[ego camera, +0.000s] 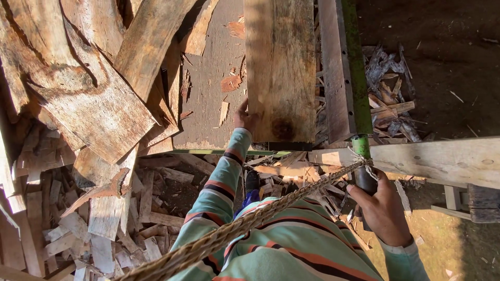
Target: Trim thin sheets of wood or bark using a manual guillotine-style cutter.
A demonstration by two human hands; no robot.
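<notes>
A wide, rough wooden plank (281, 67) lies lengthwise on a flat work table (208, 104). My left hand (244, 118) grips the plank's near left corner, thumb on top. My right hand (383, 205) is closed around a dark handle (363, 179) at the lower end of a green bar (354, 67) that runs along the table's right side. A thick braided rope (250, 221) stretches from that handle down across my striped sleeve and body.
Rough bark-edged slabs (99, 88) are stacked at the left. Many short offcuts and splinters (99, 224) litter the ground below the table. A pale wooden beam (442, 158) extends to the right, with bark scraps (388, 99) and dirt floor beyond.
</notes>
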